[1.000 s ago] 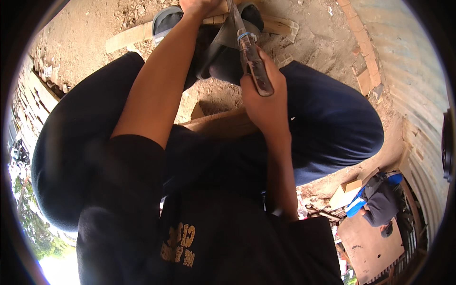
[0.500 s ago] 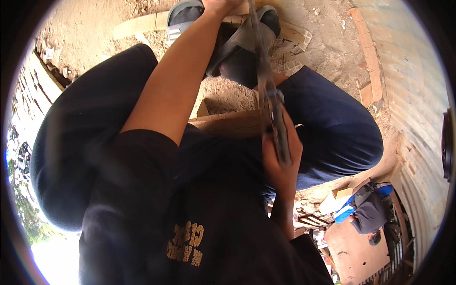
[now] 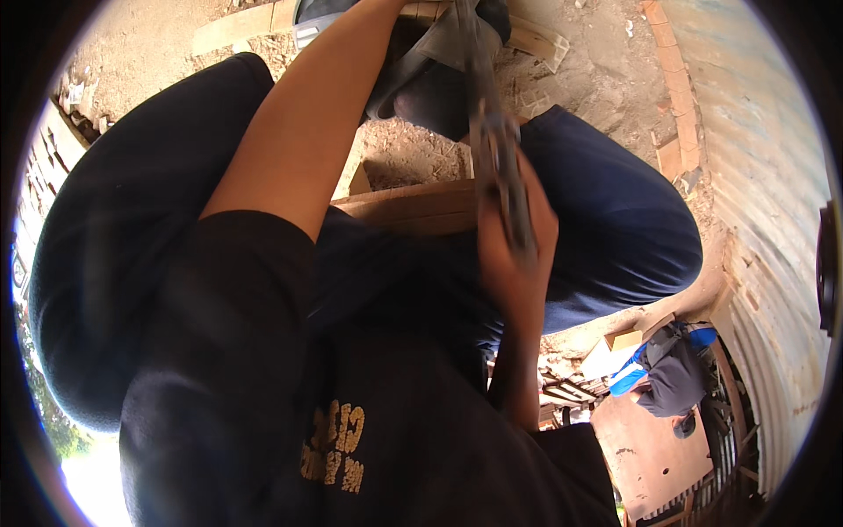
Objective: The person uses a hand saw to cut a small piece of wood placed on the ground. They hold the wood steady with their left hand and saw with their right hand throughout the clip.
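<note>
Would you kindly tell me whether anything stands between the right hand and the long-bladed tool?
Nothing visible does: the right hand grips the long-bladed tool directly by its handle. In this view, the blade crosses in front of a sandalled foot; whether they touch cannot be told.

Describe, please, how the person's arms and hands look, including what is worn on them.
The person wears a black short-sleeved fabric shirt with gold print on its front. Its plain black sleeves leave the left forearm and the right forearm bare. The right hand, somewhat blurred, wears no glove; the left hand is outside the picture.
</note>
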`<state>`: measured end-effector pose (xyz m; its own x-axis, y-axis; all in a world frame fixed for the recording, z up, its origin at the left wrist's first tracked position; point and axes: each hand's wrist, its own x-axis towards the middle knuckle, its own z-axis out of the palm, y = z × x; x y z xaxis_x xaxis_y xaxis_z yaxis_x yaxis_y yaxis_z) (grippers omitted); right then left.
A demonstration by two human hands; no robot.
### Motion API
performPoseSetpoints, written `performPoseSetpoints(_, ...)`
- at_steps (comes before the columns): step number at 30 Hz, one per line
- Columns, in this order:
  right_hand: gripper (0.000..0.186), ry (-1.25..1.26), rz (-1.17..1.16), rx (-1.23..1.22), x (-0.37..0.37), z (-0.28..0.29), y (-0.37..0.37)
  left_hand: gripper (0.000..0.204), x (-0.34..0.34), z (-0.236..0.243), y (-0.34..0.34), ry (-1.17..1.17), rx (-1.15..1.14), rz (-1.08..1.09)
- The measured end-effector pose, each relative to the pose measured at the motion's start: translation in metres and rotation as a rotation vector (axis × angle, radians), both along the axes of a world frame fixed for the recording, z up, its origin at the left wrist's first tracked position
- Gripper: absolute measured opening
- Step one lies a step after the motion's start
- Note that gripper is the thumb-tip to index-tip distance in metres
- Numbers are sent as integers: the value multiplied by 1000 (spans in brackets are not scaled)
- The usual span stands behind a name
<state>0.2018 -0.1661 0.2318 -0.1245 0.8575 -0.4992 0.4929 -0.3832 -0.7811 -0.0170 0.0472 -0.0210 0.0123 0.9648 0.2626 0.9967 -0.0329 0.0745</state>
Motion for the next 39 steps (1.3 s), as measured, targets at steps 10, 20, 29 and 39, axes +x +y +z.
performPoseSetpoints(10, 55, 5, 22, 206, -2, 1, -24, 19, 9, 4, -3, -28, 20, 32)
performPoseSetpoints(20, 54, 39, 15, 206, 1, -6, -18, 30, -1, 6, 6, -143, -118, 64)
performPoseSetpoints(29, 56, 40, -57, 176, -3, -5, -34, 30, 5, -2, 9, -147, -204, 121)
performPoseSetpoints(39, 57, 64, -116, 32, -5, 15, -57, 26, 4, 0, 7, -58, -171, -24)
